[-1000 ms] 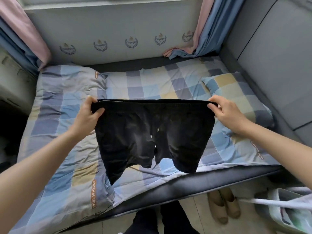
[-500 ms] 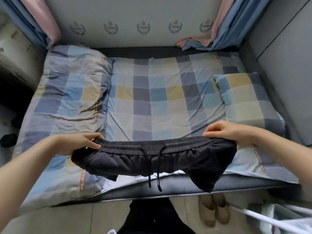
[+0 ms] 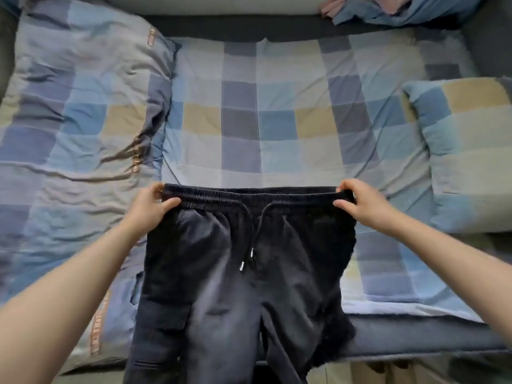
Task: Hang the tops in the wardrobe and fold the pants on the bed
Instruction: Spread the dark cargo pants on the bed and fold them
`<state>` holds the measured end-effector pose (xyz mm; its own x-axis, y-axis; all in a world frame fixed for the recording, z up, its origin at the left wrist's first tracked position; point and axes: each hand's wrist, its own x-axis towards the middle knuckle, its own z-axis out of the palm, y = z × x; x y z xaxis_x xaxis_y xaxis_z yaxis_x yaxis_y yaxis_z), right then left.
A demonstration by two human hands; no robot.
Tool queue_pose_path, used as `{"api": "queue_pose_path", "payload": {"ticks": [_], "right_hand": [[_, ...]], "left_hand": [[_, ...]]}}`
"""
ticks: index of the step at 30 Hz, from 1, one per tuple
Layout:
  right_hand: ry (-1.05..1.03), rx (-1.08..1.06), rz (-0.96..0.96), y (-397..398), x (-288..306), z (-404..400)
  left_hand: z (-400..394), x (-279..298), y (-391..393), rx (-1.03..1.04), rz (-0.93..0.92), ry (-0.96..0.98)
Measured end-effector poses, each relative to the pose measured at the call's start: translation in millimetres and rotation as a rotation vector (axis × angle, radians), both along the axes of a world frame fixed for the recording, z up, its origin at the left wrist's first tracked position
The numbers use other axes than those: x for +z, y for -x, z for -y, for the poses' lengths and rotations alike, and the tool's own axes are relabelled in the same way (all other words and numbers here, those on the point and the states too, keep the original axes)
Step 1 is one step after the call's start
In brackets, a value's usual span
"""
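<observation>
**Black pants spread on the checked bed, both hands at the waistband**

A folded quilt (image 3: 74, 128) in the same blue, grey and tan check as the sheet fills the left side of the bed (image 3: 277, 134), its right edge bunched in creases just left of the pants' waistband. A checked pillow (image 3: 465, 151) lies at the right side, apart from the pants. At the far right corner, blue and pink curtain cloth (image 3: 401, 9) spills onto the dark mattress edge. Between the quilt and the pillow the checked sheet lies flat, and nothing sits on the pants or across them.

The black pants (image 3: 235, 286) lie front side up in the near middle of the bed. Their long axis runs far to near: the elastic waistband (image 3: 249, 196) is the far end, stretched straight from left to right, and the legs point toward the near edge, passing over it and out of view at the bottom. A drawstring (image 3: 250, 245) with metal tips trails from the waistband's centre toward the near side. A flap pocket (image 3: 163, 311) shows on the left leg.

The left hand (image 3: 149, 209) pinches the left end of the waistband, thumb on top and fingers curled under the edge. The right hand (image 3: 360, 203) grips the right end the same way, with its fingers curled over the band.
</observation>
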<state>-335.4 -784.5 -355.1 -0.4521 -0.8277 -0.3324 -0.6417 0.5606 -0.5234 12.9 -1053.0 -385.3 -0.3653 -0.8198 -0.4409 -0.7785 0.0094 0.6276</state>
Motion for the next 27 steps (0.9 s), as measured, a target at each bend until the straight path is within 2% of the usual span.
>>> {"api": "queue_pose_path", "payload": {"ticks": [4, 9, 12, 17, 21, 24, 27], "right_hand": [[-0.002, 0.012, -0.031, -11.1, -124.5, 20.7], [0.001, -0.047, -0.130, -14.5, -199.8, 30.3], [0.051, -0.078, -0.168, -6.4, -202.1, 35.3], [0.189, -0.132, -0.217, 23.3, -160.2, 74.1], [0.287, -0.281, -0.192, 56.2, -149.2, 137.9], [0.211, -0.440, -0.105, 71.7, -173.4, 164.2], [-0.061, -0.524, 0.041, 60.5, -225.5, 139.3]], "left_hand": [[-19.1, -113.9, 0.5, 0.006, 0.088, 0.145], [-13.7, -185.1, 1.0, 0.039, 0.108, 0.180], [-3.3, -184.9, 6.9, 0.008, 0.086, 0.275], [41.3, -148.9, 36.3, -0.022, -0.037, 0.407], [100.5, -139.1, 86.9, 0.074, -0.029, 0.510], [117.9, -164.2, 115.8, 0.135, 0.136, 0.459], [70.9, -205.2, 120.4, -0.093, 0.278, 0.357]]}}
